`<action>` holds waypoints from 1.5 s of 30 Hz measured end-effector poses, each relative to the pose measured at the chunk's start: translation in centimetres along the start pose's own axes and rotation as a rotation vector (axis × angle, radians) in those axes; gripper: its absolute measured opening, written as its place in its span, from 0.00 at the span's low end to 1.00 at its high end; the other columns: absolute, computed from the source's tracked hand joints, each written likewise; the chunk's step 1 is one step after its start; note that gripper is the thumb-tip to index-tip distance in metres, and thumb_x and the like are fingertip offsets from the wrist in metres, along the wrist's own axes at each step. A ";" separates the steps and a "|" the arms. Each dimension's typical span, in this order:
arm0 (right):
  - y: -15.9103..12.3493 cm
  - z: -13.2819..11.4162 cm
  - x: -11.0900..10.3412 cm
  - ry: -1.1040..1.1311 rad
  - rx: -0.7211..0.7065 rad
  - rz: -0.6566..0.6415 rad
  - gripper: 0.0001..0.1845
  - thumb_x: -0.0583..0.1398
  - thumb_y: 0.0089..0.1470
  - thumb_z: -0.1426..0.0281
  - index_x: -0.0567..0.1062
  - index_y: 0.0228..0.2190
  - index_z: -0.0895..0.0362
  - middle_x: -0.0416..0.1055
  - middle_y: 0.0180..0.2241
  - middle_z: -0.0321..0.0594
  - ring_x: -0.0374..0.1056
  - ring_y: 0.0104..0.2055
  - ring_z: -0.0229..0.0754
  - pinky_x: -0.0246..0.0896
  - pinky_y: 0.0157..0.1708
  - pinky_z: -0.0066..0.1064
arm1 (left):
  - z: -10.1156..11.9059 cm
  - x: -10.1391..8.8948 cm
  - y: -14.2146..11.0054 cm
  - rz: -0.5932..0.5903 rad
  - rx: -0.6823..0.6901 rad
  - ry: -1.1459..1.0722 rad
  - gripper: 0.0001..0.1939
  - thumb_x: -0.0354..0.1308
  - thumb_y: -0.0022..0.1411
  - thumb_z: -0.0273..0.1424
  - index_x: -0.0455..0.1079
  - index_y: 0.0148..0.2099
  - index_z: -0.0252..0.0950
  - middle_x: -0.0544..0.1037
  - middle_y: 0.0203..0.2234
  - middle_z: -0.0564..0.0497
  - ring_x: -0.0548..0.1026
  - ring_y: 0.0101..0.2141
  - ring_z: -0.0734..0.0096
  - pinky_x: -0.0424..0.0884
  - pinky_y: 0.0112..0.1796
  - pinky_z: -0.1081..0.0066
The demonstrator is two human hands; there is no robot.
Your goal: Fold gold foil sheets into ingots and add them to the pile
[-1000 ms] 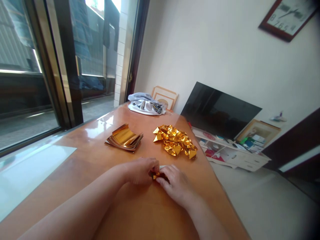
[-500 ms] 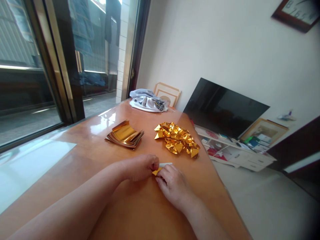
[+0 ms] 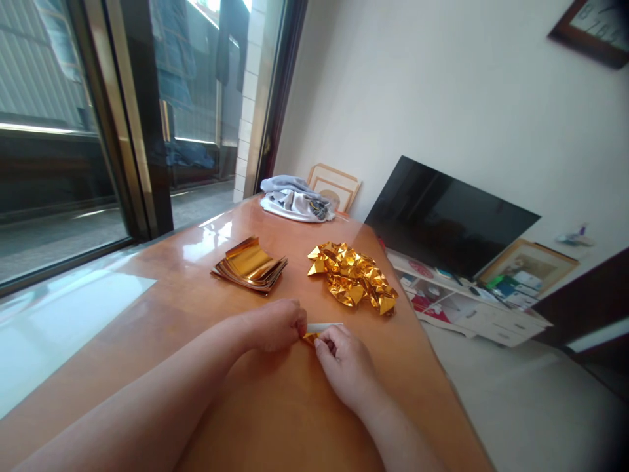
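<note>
Gold paper well off R tbl edge

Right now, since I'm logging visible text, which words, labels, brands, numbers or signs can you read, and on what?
"8": clock
"7": clock
"6": clock; the digit beside it is too blurred.
Red disc, green item: any markings are too small to read.
Gold stack, gold pile: no text visible.

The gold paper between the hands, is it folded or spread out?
Folded, it seems: the gold paper, partly hidden, shows a small pointed bit between the left hand and right hand.
</note>
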State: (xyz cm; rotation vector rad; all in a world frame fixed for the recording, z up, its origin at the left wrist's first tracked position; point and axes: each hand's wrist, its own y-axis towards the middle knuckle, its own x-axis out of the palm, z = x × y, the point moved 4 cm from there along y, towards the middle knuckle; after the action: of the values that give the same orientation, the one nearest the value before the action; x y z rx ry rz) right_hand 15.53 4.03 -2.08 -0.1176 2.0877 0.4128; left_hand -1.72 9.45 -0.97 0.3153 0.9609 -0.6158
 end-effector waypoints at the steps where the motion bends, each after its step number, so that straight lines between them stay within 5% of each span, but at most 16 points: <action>1: 0.0 0.1 0.1 -0.004 0.017 0.009 0.08 0.56 0.60 0.69 0.72 0.29 0.54 0.70 0.32 0.36 0.65 0.35 0.41 0.56 0.33 0.29 | 0.0 0.0 0.0 0.006 -0.008 -0.001 0.12 0.54 0.51 0.24 0.77 0.34 0.40 0.78 0.34 0.50 0.76 0.34 0.67 0.69 0.34 0.73; 17: 0.2 0.0 0.2 -0.132 0.109 0.022 0.07 0.56 0.58 0.71 0.66 0.27 0.53 0.70 0.31 0.35 0.66 0.35 0.42 0.52 0.32 0.30 | 0.7 0.3 0.5 0.080 -0.084 0.159 0.10 0.54 0.60 0.35 0.75 0.35 0.39 0.78 0.35 0.47 0.75 0.33 0.65 0.65 0.32 0.70; 23: -0.2 0.2 -0.3 -0.038 0.113 0.001 0.02 0.57 0.59 0.69 0.70 0.35 0.53 0.72 0.31 0.35 0.67 0.35 0.41 0.55 0.31 0.29 | 0.9 0.6 0.5 0.086 -0.081 0.228 0.11 0.53 0.62 0.37 0.74 0.35 0.37 0.77 0.36 0.45 0.75 0.34 0.62 0.66 0.33 0.68; 30: -0.8 -0.2 -0.9 -0.020 -0.061 -0.091 0.14 0.55 0.62 0.72 0.78 0.44 0.49 0.73 0.40 0.40 0.69 0.43 0.43 0.63 0.43 0.32 | 1.3 0.5 0.5 0.084 -0.090 0.230 0.10 0.52 0.63 0.34 0.74 0.35 0.37 0.77 0.36 0.44 0.75 0.35 0.61 0.67 0.34 0.67; 45: -2.3 -1.1 -1.6 -0.310 -0.055 -0.243 0.22 0.51 0.65 0.70 0.75 0.55 0.49 0.79 0.37 0.43 0.74 0.40 0.47 0.64 0.39 0.33 | 1.4 0.6 0.6 0.068 -0.098 0.240 0.08 0.53 0.62 0.33 0.72 0.35 0.37 0.76 0.36 0.44 0.74 0.35 0.62 0.66 0.35 0.67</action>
State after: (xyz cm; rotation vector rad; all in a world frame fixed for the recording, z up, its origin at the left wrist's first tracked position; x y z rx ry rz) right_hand 15.99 1.41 -0.77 -0.3166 1.7331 0.3185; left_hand -0.20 8.98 -0.68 0.3380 1.2019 -0.4736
